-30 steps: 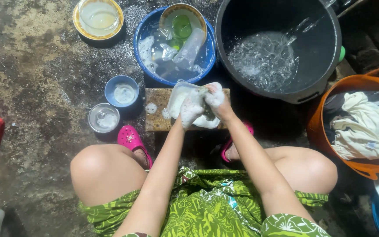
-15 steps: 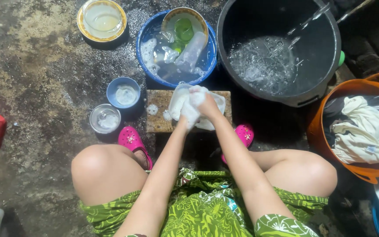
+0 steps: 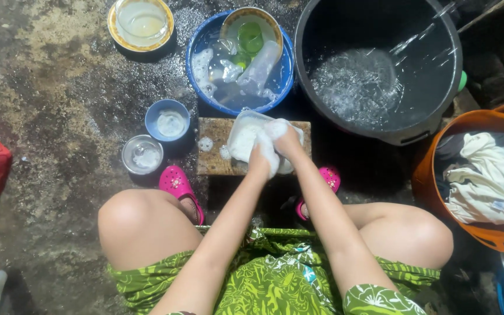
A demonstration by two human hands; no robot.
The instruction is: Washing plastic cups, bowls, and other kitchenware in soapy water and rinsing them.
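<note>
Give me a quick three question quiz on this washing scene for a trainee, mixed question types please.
1. True or false: both hands are on the soapy clear container above the wooden board.
2. What lies in the orange basket? A) shoes B) cloth C) bottles
3. Fill in: the green cup sits in the ____ basin.

Key: 1 true; 2 B; 3 blue.

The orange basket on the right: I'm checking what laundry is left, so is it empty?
No, the orange basket holds a crumpled white cloth with some darker fabric behind it.
</note>
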